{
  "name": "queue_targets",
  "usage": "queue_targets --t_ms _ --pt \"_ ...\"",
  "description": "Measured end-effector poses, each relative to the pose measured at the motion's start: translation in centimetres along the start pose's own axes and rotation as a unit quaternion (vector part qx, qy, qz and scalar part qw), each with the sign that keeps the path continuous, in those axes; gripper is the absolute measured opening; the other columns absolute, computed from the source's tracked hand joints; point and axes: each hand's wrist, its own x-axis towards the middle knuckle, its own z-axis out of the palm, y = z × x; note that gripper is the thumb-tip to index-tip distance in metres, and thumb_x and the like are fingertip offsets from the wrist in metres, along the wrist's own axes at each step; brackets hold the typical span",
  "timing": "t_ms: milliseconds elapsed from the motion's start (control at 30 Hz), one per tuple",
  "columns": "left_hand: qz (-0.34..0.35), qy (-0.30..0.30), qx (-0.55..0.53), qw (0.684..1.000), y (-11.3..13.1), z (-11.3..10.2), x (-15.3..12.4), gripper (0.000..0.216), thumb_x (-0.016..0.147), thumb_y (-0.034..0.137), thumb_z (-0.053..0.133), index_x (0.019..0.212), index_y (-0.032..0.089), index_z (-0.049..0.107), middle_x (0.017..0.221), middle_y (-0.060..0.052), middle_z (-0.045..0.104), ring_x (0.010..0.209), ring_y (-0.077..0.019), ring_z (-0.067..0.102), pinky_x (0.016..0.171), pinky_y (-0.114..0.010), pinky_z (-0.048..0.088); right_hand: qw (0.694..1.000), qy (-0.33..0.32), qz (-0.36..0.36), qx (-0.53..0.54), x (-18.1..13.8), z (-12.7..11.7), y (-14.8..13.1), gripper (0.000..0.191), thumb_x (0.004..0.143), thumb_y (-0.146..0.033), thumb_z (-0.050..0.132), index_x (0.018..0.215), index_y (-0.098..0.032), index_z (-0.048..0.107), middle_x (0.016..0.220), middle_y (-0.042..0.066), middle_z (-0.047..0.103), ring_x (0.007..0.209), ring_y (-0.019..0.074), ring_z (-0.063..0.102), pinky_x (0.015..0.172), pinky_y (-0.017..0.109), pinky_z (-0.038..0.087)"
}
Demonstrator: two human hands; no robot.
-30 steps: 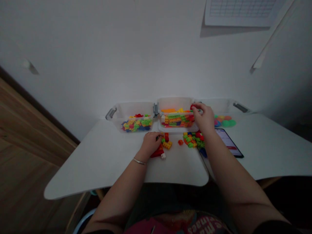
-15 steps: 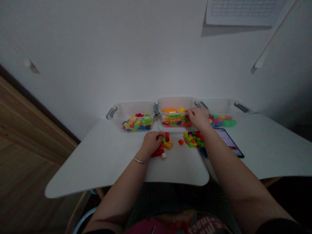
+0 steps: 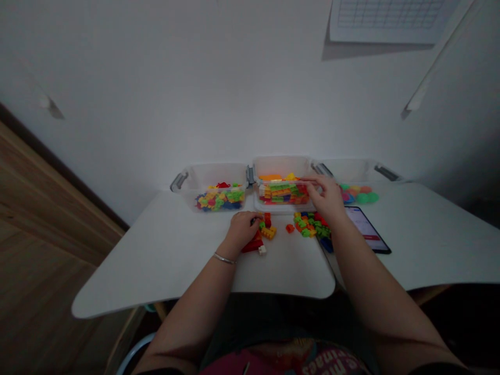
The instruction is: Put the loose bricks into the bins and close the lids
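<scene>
On the white table, my left hand (image 3: 242, 229) rests over a small group of building blocks, its fingers curled; what they hold, if anything, is hidden. Beside its fingertips lie a yellow block (image 3: 269, 232) and a red block (image 3: 267, 219); a red piece (image 3: 253, 243) and a white block (image 3: 262, 250) are just below the hand. My right hand (image 3: 326, 197) is at the front right corner of the middle clear bin (image 3: 287, 162), thumb and fingers apart, nothing visible between them. Inside that bin are stacked blocks (image 3: 281, 192) in several colours.
A left bin (image 3: 214, 171) holds small colourful pieces. The right bin (image 3: 351, 169) contains round pieces (image 3: 363, 192). A pile of blocks (image 3: 308, 224) and a single orange-red block (image 3: 289, 228) lie between my hands. A tablet (image 3: 367, 229) lies by my right forearm.
My right hand has shifted slightly right and its fingers have spread apart at the middle bin's rim. The left hand stays in nearly the same place.
</scene>
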Motion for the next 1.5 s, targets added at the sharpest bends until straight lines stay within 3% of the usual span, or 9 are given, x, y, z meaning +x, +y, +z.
queue_targets --t_ms 67,167,300,400,833,1167,1333,1500 --pt "0.002 -0.005 -0.001 1.000 0.3 0.0 0.2 0.026 0.086 0.021 0.051 0.101 0.020 0.073 0.104 -0.007 0.074 0.098 -0.0204 0.066 0.094 -0.034 0.047 1.000 -0.013 -0.011 0.013 -1.7 0.3 -0.8 0.027 0.088 -0.028 0.045 0.100 -0.021 0.069 0.106 0.008 0.071 0.103 0.0234 0.062 0.094 0.041 0.046" --pt "0.002 -0.012 0.000 1.000 0.7 0.1 0.4 0.026 0.085 0.019 0.052 0.100 0.020 0.073 0.104 -0.006 0.074 0.099 -0.0194 0.066 0.094 -0.033 0.047 0.996 -0.086 -0.024 -0.004 -4.4 1.2 -1.3 0.027 0.089 -0.027 0.046 0.103 -0.021 0.068 0.106 0.007 0.071 0.101 0.0227 0.062 0.092 0.039 0.046" --pt "0.001 -0.005 -0.003 1.000 1.2 0.2 0.5 0.025 0.085 0.020 0.052 0.100 0.020 0.073 0.104 -0.006 0.074 0.098 -0.0193 0.066 0.095 -0.033 0.047 0.975 -0.188 -0.032 -0.117 -7.1 2.4 -1.1 0.029 0.086 -0.026 0.052 0.110 -0.020 0.067 0.109 0.008 0.070 0.103 0.0264 0.059 0.095 0.042 0.043" --pt "0.003 0.000 -0.003 1.000 1.2 0.2 0.6 0.025 0.086 0.020 0.052 0.100 0.020 0.073 0.104 -0.006 0.074 0.097 -0.0195 0.066 0.094 -0.033 0.047 0.955 -0.225 -0.038 -0.192 -7.9 2.8 -0.9 0.030 0.085 -0.027 0.054 0.111 -0.018 0.067 0.108 0.010 0.070 0.104 0.0291 0.056 0.097 0.044 0.040" --pt "0.004 0.003 0.004 1.000 1.1 0.1 0.5 0.025 0.086 0.021 0.052 0.100 0.021 0.073 0.104 -0.006 0.074 0.098 -0.0198 0.066 0.094 -0.033 0.047 0.941 -0.236 -0.022 -0.243 -8.0 2.5 -1.0 0.024 0.086 -0.031 0.057 0.102 -0.018 0.071 0.098 0.011 0.070 0.100 0.0295 0.054 0.093 0.043 0.041" --pt "0.012 0.002 0.007 1.000 1.1 0.2 0.6 0.026 0.086 0.020 0.052 0.100 0.019 0.073 0.104 -0.007 0.074 0.098 -0.0208 0.066 0.094 -0.033 0.047 0.947 -0.264 -0.083 -0.166 -8.0 3.0 -1.0 0.014 0.082 -0.025 0.066 0.095 -0.021 0.071 0.091 0.007 0.072 0.094 0.0254 0.060 0.087 0.039 0.044" --pt "0.009 -0.003 0.012 1.000 1.3 0.0 0.6 0.026 0.086 0.020 0.051 0.101 0.019 0.073 0.105 -0.007 0.074 0.098 -0.0204 0.066 0.093 -0.032 0.047 0.973 -0.220 -0.058 -0.027 -7.8 3.5 -0.6 0.016 0.085 -0.019 0.059 0.095 -0.023 0.071 0.097 0.005 0.071 0.091 0.0202 0.064 0.081 0.034 0.049" --pt "0.003 -0.010 0.008 1.000 0.9 -0.2 0.2 0.026 0.086 0.019 0.051 0.101 0.019 0.073 0.105 -0.007 0.074 0.099 -0.0204 0.066 0.093 -0.033 0.047 0.997 -0.035 -0.006 0.066 -4.9 1.9 -0.4 0.014 0.083 -0.024 0.060 0.093 -0.021 0.070 0.094 0.006 0.070 0.083 0.0195 0.064 0.072 0.033 0.054"
